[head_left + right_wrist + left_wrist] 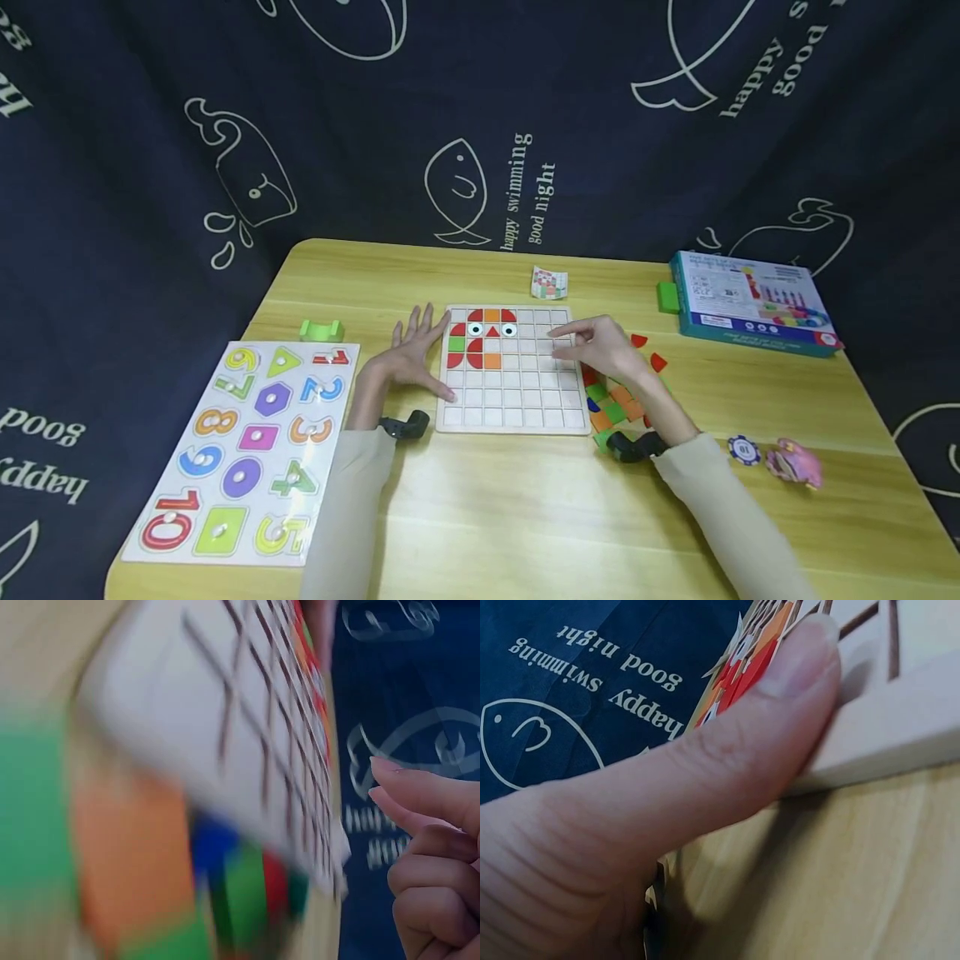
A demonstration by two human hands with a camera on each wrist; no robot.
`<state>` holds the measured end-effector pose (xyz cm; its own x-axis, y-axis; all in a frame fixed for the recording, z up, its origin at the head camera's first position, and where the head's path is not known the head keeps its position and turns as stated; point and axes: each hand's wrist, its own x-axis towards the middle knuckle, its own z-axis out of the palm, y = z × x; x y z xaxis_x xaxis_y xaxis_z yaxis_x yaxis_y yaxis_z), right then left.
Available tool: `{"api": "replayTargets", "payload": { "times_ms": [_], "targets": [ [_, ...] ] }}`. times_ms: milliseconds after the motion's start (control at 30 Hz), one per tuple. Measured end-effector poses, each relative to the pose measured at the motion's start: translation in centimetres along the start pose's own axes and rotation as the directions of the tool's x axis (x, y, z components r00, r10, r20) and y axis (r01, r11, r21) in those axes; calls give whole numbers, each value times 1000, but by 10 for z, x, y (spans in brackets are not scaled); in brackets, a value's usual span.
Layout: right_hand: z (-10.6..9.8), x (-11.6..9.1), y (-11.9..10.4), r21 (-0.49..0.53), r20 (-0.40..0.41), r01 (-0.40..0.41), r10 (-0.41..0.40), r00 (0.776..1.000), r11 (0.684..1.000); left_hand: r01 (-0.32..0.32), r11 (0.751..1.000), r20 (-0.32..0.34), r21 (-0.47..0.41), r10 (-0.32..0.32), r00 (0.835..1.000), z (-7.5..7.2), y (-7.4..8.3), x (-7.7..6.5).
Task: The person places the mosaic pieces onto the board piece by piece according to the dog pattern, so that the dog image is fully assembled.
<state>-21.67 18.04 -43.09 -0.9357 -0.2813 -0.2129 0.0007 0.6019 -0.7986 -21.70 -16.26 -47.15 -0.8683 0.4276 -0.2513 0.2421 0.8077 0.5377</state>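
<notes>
A white gridded board (525, 402) lies on the table. Red, orange and green tiles and two eye tiles (509, 331) fill part of its upper left. My left hand (408, 358) is spread at the board's left side, its thumb (802, 667) resting on the edge. Over the right columns hovers my right hand (603, 348), thumb and index finger apart with nothing visible between them; in the right wrist view its other fingers (435, 889) are loosely bent. Loose coloured tiles (615, 412) lie beside the board, partly under the right forearm.
A small picture card (550, 283) lies behind the board. To the left are a number-and-shape puzzle (255, 462) and a green block (322, 331). On the right stand a toy box (757, 304) and another green block (667, 297), with a chip (744, 450) and pink toy (795, 463) nearer.
</notes>
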Motion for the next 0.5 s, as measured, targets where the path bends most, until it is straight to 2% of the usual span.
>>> {"api": "replayTargets", "payload": {
  "times_ms": [100,200,400,500],
  "targets": [
    [-26,-11,20,-16,-54,-48,47,997,999,11,1000,7,5,-11,1000,0,-1,-1],
    [-43,-16,37,-19,-80,-96,94,992,995,13,1000,9,3,-13,1000,-1,-2,-1],
    [-49,-13,50,-32,-49,-186,184,982,982,-9,1000,-5,7,9,1000,-2,-2,-2],
    [-52,-15,53,-29,-59,-200,198,978,979,-26,1000,-5,3,26,1000,0,-2,0]
  ]
}}
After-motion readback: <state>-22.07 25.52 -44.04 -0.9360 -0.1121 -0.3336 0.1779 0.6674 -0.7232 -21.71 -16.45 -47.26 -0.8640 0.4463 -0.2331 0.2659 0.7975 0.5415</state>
